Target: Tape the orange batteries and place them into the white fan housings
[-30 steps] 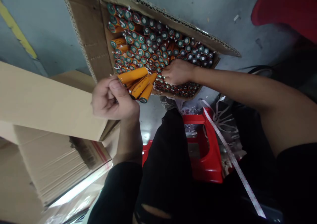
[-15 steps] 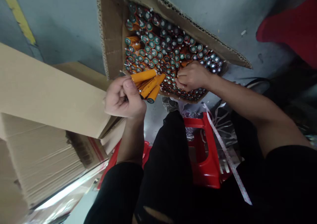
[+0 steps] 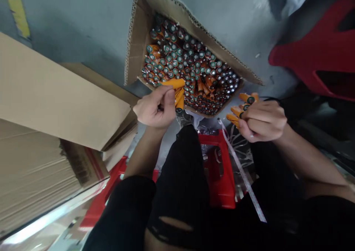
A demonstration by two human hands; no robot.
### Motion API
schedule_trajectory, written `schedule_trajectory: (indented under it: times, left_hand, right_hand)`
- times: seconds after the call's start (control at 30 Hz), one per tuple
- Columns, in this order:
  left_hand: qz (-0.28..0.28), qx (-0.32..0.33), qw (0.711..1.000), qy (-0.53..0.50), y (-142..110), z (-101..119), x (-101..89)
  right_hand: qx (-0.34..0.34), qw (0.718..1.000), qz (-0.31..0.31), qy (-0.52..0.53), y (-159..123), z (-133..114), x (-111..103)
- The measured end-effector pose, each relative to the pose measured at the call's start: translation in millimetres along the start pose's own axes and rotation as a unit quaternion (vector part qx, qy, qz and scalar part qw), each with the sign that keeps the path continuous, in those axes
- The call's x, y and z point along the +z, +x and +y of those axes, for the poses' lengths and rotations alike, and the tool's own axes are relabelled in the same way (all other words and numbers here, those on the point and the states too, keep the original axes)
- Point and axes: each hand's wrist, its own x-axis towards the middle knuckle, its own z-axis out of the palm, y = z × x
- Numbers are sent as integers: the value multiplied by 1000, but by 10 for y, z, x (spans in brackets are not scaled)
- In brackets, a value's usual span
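My left hand (image 3: 156, 108) is closed around several orange cylindrical battery cells (image 3: 177, 84), which stick out toward the box's near left edge. Off to the right of the box, my right hand (image 3: 264, 121) grips several more orange battery cells (image 3: 235, 111), their ends fanned out beyond the fingers. Between and beyond the hands stands an open cardboard box (image 3: 133, 47) with upright battery cells (image 3: 177, 55) packed inside, dark green and silvery ends up. A few orange cells (image 3: 205, 88) lean at an angle in a gap near the box's right side. My fingers partly hide the held cells.
Large cardboard sheets and cartons (image 3: 61, 95) rise on the left. A red plastic stool (image 3: 222, 169) stands by my leg, a white strip (image 3: 244, 173) beside it. Another red plastic piece (image 3: 299, 55) is at the right. Yellow tape (image 3: 17, 12) marks the grey floor.
My right hand has come out of the box and moved right, now holding several battery cells. A gap with leaning cells shows where it was. My left hand still holds its cells.
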Motion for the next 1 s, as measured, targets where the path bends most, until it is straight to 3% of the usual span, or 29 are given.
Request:
schedule_trajectory:
  times: [0.1, 0.2, 0.3, 0.43, 0.57, 0.67, 0.77, 0.87, 1.0]
  left_hand:
    - [-67, 103, 991, -51, 16, 293, 24]
    - [-139, 207, 962, -109, 50, 746, 76]
    - [-154, 290, 932, -152, 126, 1324, 58]
    - [-175, 392, 876, -218, 152, 2221, -273]
    - [-220, 469, 807, -283, -86, 3125, -767]
    - [-264, 493, 762, -327, -500, 3821, -1109]
    - [-331, 507, 705, -369, -1150, 4454, -1496]
    - [-411, 522, 634, -396, -1935, 4939, -1893]
    - [-515, 534, 534, -405, -3069, 5361, -2306]
  right_hand:
    - [-95, 993, 65, -29, -39, -464, -449]
    - [-96, 992, 56, -63, -74, -1053, -950]
    - [-110, 989, 80, -64, -167, -1713, -1464]
    - [-89, 983, 123, -99, -489, -2722, -2005]
    - [-25, 976, 151, -154, -1157, -3769, -2305]
    - [44, 959, 207, -187, -1910, -4533, -2397]
    - [111, 933, 278, -199, -2770, -5297, -2302]
    - [190, 905, 325, -198, -3613, -5991, -2054]
    - [316, 850, 363, -212, -4597, -6717, -1588]
